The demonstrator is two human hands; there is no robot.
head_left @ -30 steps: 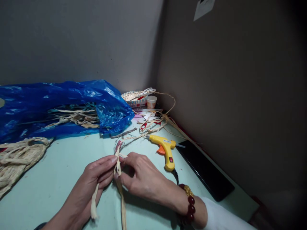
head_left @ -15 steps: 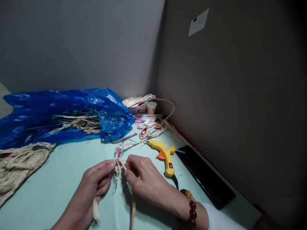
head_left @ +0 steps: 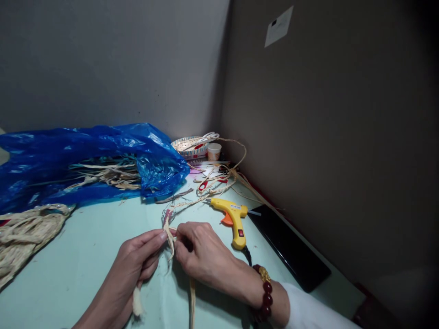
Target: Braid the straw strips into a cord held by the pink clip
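Pale strips of dried plant fibre (head_left: 169, 237) form a small loose bunch between my two hands, low over the table. My left hand (head_left: 142, 256) pinches the bunch with thumb and forefinger; a pale frayed end (head_left: 137, 304) pokes out below its palm. My right hand (head_left: 202, 256), closed, grips a strip at the bunch's right side, and its fingertips are partly hidden. Below that hand a long fibre strand (head_left: 192, 301) hangs down. Just beyond the bunch lie thin dark wires with a reddish piece (head_left: 168, 214).
Right of my hands lies a yellow glue gun (head_left: 236, 219), beside a black flat object (head_left: 291, 249). A blue plastic bag (head_left: 161, 173) of fibre strips stands back left, a woven fibre piece (head_left: 34, 237) in front. Behind are a paper cup (head_left: 214, 151), a basket (head_left: 188, 148) and red-handled scissors (head_left: 203, 186).
My right hand has drawn slightly closer to my left, and the strips between them now hang more bunched together. The whole view has shifted a little.
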